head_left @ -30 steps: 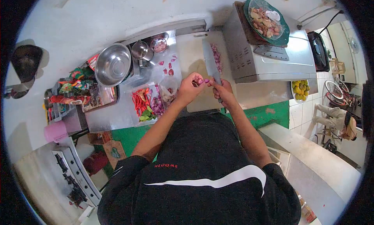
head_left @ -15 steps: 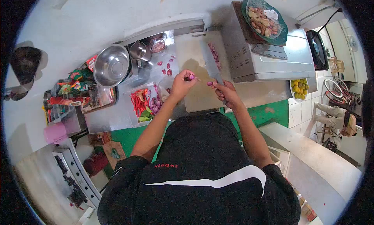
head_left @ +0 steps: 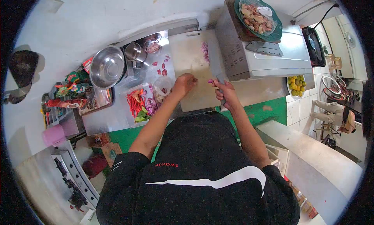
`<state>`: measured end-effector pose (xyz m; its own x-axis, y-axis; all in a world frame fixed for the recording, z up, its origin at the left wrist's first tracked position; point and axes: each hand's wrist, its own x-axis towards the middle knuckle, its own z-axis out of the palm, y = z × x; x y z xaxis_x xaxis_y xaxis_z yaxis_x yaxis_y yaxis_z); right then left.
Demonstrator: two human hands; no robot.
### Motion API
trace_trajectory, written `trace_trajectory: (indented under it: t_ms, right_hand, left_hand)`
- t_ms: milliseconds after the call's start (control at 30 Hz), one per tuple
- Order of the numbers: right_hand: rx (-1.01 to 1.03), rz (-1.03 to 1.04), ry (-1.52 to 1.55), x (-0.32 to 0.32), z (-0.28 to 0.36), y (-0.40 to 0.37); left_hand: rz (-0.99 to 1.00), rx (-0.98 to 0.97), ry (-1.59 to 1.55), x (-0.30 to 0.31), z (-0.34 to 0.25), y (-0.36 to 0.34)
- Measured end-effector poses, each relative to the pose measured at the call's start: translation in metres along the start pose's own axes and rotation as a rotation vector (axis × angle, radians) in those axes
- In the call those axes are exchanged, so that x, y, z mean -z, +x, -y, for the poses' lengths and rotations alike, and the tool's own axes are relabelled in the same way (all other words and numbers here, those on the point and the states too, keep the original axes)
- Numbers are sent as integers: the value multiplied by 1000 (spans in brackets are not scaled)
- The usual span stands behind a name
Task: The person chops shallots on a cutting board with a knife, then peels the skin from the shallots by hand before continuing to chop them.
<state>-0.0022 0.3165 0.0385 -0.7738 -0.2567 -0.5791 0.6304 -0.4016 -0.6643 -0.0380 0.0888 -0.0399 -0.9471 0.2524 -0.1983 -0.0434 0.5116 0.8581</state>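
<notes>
My right hand (head_left: pixel 227 94) is wrapped round a knife (head_left: pixel 218 69), its blade pointing away from me over the right side of the white cutting board (head_left: pixel 191 104). A small purple shallot (head_left: pixel 210 81) sits at that hand's fingertips, beside the blade. Over the board's left part, my left hand (head_left: pixel 184 85) is closed with its fingertips together. Something small and brownish shows at its tips, too small to name. Chopped shallots (head_left: pixel 205 51) lie in a heap at the board's far right. Loose reddish shallot pieces (head_left: pixel 164 72) are scattered on the metal counter.
Left of the board are a clear bag (head_left: pixel 163 86), a tray with red chillies (head_left: pixel 136 102) and shallots, and a large steel bowl (head_left: pixel 107 67). A metal oven-like box (head_left: pixel 265 63) stands at right, near a bowl of green-yellow citrus fruit (head_left: pixel 297 86). A person (head_left: pixel 337 114) is far right.
The purple shallot seen in my left fingertips no longer shows there, and that hand has turned slightly. My right hand still holds the knife and shallot. The whole view has shifted slightly.
</notes>
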Motion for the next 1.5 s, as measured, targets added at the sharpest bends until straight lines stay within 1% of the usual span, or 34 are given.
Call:
trace_trajectory:
  t_ms: [67,100,167,200,267,300,367,400,467,600,667,733,767,833,867,933,967,1033,1067,1133,1167,1267,1333,1500]
  right_hand:
    - [14,9,11,-1,-1,0]
    - [2,-27,50,-3,-1,0]
    - [-12,-61,88,-6,-1,-2]
    - [5,-57,108,-11,1,-4]
    - [13,-39,126,-20,-3,-6]
    - [41,-49,128,-24,-6,-7]
    - [69,-51,123,-34,-5,-11]
    - [78,-54,131,-43,-2,-15]
    - [78,-44,133,-51,0,-18]
    - [97,-14,-38,-53,0,-18]
    - [110,12,-108,-53,2,-19]
    - [190,0,-158,-54,11,-26]
    - [185,10,-163,-49,13,-27]
    - [469,81,-594,-38,20,-30]
    - [467,89,-595,-34,23,-31]
    - [798,139,-987,-35,36,-39]
    - [797,145,-986,-36,43,-45]
    - [697,196,-1131,-37,54,-54]
    - [697,199,-1132,-35,55,-53]
    - [796,188,-1201,-31,57,-53]
    - [794,192,-1201,-31,59,-54]
    - [750,222,-1258,-30,64,-58]
    - [775,220,-1325,-28,63,-55]
    - [823,217,-1349,-23,60,-50]
  left_hand:
    - [-222,-435,237,3,-9,-4]
    - [-225,-435,236,2,-17,-8]
    - [-112,8,-201,-3,-35,-19]
    - [-119,12,-199,-4,-42,-25]
    - [15,101,-615,-7,-58,-35]
    - [3,103,-614,-6,-72,-40]
    - [-112,95,-866,-6,-101,-45]
    - [-124,94,-867,-9,-107,-46]
    - [-241,103,-1008,-13,-115,-48]
    - [-300,115,-1042,-9,-125,-48]
    - [-425,52,-892,-3,-127,-48]
    - [-475,46,-857,7,-128,-49]
    - [-511,39,-823,11,-128,-50]
    - [-546,20,-798,18,-128,-51]
    - [-568,1,-774,21,-129,-52]
    - [-576,10,-789,26,-137,-56]
    - [-577,17,-806,29,-141,-57]
    - [-586,37,-782,32,-146,-61]
    - [-590,55,-761,33,-147,-61]
    - [-597,29,-757,31,-145,-61]
    - [-600,3,-752,30,-143,-61]
    - [-566,23,-688,32,-142,-63]
    - [-578,26,-716,29,-139,-61]
    - [-605,23,-721,25,-134,-61]
